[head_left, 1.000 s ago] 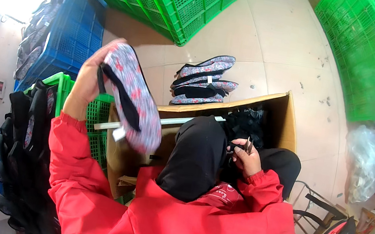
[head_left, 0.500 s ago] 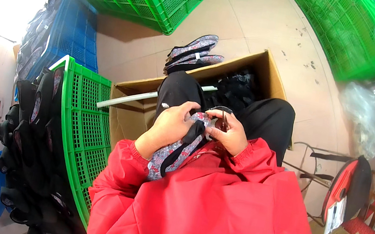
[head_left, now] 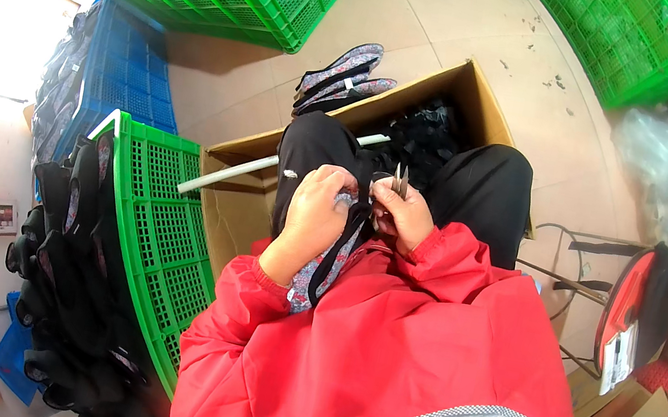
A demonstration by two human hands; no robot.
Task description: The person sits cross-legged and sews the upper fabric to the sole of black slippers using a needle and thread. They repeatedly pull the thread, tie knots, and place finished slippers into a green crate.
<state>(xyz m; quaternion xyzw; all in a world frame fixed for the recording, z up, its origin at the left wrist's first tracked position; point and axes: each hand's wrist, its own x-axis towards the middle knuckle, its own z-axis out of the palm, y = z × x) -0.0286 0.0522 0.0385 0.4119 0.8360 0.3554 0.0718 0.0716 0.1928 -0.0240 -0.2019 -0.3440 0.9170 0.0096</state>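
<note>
Head view, now. The left hand is closed around a floral slipper with black edging, which lies low over the lap, partly hidden under the palm and fingers. The right hand, just beside it, is folded around a pair of metal snips, with 2 pointed blades projecting beyond the fingers, away from the body. Whether the right fingertips also pinch the slipper's edge cannot be told.

The grip on the slipper probably steadies its edge near the blades, while the lap serves as a support. The cardboard box stands open at the knees, perhaps so that trimmings drop into it; dark scraps lie inside, and a pale rod slants across it. The stack of floral slippers on the floor beyond the box, and the black slippers along the green crate at left, are presumably kept near for easy reach.

Compared with 1.0 s ago, when the slipper was raised at the left, well apart from the right hand, it is now down at the lap with both hands together. Compared with 0.5 s ago, less of its floral face shows, and the blades stand out more clearly above the right hand. The floor stack remains beyond the box.
</note>
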